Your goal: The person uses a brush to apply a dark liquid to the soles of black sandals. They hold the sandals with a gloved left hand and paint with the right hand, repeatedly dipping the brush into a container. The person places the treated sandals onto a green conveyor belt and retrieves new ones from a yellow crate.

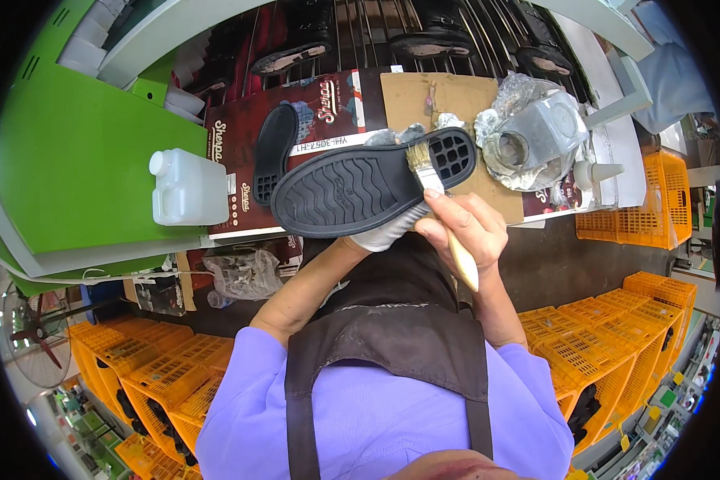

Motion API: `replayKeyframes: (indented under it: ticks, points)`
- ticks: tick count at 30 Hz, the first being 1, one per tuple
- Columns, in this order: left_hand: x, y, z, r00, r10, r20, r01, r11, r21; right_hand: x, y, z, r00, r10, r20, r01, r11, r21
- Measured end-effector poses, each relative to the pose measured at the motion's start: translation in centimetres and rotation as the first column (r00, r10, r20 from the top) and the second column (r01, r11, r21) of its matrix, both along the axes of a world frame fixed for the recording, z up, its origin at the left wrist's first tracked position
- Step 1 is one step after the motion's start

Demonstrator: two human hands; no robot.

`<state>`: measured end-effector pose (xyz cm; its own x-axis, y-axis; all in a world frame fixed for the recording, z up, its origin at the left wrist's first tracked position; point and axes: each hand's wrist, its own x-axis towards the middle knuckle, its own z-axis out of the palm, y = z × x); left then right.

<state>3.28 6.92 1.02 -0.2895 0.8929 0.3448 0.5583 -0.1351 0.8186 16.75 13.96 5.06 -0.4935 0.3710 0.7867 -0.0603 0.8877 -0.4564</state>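
Observation:
My left hand (pixel 388 231), in a white glove, holds a black shoe sole (pixel 340 196) from underneath; most of its fingers are hidden by the sole. Wavy ridges run along the sole's broad part, and a grid of hollows fills the heel at the right. My right hand (pixel 474 230), bare, grips a flat paintbrush (pixel 461 260) by its pale wooden handle. The brush's bristles touch the sole near the heel grid. A second black sole (pixel 275 144) lies on the dark red cardboard to the left.
A white plastic jug (pixel 188 188) stands at the left by a green panel (pixel 96 152). Right of the sole are a cut-open clear container (pixel 508 150) in plastic wrap and a nozzle bottle (pixel 598 173). Black shoes (pixel 430 44) sit on the rack behind. Orange crates (pixel 584 332) stand on both sides.

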Motion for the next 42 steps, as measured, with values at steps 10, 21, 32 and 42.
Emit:
replayKeyframes:
  ticks: [10,21,32,42]
  points:
    - [0.2,-0.1,-0.3,1.0,-0.004,0.02,0.004,1.0,-0.004,-1.2,-0.9,-0.5,0.999,0.026,-0.039,-0.026,1.0,-0.014]
    - [0.4,-0.3,-1.2,0.997,-0.027,0.078,0.029,0.999,-0.018,-1.8,-2.0,-0.4,0.998,0.062,-0.004,-0.062,0.997,-0.044]
    - [0.9,-0.5,-3.3,0.959,-0.127,0.255,0.146,0.988,-0.056,-2.4,-2.7,-0.5,0.991,0.129,-0.02,-0.13,0.986,-0.105]
    - [1.7,-1.0,-6.4,0.775,-0.254,0.578,0.356,0.932,-0.068,-2.7,-2.9,-0.1,0.983,0.18,-0.031,-0.182,0.979,-0.089]
